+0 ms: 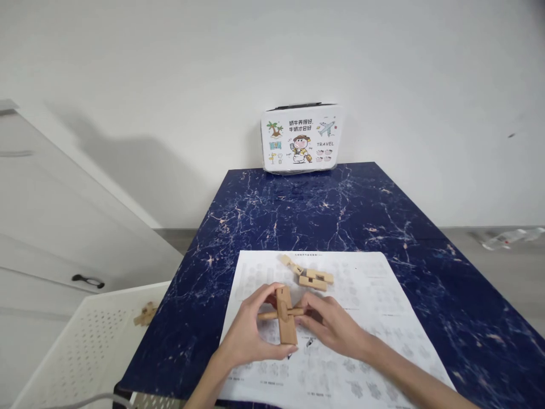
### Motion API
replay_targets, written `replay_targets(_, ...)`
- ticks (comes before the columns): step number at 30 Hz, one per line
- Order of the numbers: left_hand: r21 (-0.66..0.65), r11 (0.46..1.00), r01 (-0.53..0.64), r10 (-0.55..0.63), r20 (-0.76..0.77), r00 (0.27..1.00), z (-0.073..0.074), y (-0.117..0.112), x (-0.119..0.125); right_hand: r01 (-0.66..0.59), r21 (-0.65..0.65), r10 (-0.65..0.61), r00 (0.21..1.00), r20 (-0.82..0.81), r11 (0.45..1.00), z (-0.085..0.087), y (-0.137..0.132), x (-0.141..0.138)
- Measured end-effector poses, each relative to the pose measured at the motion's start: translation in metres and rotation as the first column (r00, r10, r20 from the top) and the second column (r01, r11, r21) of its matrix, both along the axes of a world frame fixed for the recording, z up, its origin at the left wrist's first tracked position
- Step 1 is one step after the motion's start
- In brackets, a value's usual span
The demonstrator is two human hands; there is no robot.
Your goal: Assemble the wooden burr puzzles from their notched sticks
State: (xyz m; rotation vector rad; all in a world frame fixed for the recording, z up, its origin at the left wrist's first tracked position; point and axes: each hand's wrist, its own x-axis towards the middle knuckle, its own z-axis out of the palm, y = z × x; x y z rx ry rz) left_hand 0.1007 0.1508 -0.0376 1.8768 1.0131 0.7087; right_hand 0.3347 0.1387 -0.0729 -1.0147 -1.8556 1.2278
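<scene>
My left hand (pixel 254 329) is closed around the two ends of a wooden puzzle block (pixel 288 330), thumb at the near end and fingers at the far end. A thinner wooden rod (pixel 268 315) crosses the block at about its middle, sticking out on both sides. My right hand (pixel 332 324) pinches the rod's right end between thumb and fingers. Just beyond my hands, several loose notched wooden pieces (pixel 313 282) lie on a printed instruction sheet (pixel 366 363); one bears a dark mark like a number.
A white case (pixel 300 139) with cartoon travel pictures stands at the far edge of the blue marbled table (pixel 293 216), against the wall. To the left, lower down, a white perforated surface (pixel 91 335) holds more wooden pieces (pixel 145 313). A clear plastic bottle (pixel 504 239) lies at right.
</scene>
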Motion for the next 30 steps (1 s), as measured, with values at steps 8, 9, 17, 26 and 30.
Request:
replay_targets(8,0.0,1.0,0.021,-0.021,-0.061,0.998,0.001,0.002,-0.001,0.013,-0.027,-0.013,1.0,0.0,1.0,0.003,0.004,0.0)
replay_targets(9,0.003,1.0,0.016,-0.016,-0.07,0.997,0.001,0.002,-0.001,0.013,-0.026,-0.013,1.0,-0.004,1.0,0.003,0.004,0.0)
replay_targets(17,0.026,0.999,-0.026,0.029,-0.115,0.993,0.003,0.001,-0.005,-0.008,-0.019,0.006,0.995,-0.098,1.0,0.009,0.004,0.002)
replay_targets(26,-0.033,0.999,-0.035,0.031,-0.126,0.992,-0.003,0.0,-0.012,0.043,0.001,-0.042,0.992,-0.121,0.999,0.017,0.003,0.004)
replay_targets(30,-0.028,0.999,-0.037,0.034,-0.12,0.992,-0.008,-0.001,-0.013,0.188,0.013,-0.183,0.97,-0.163,0.982,0.036,0.005,0.024)
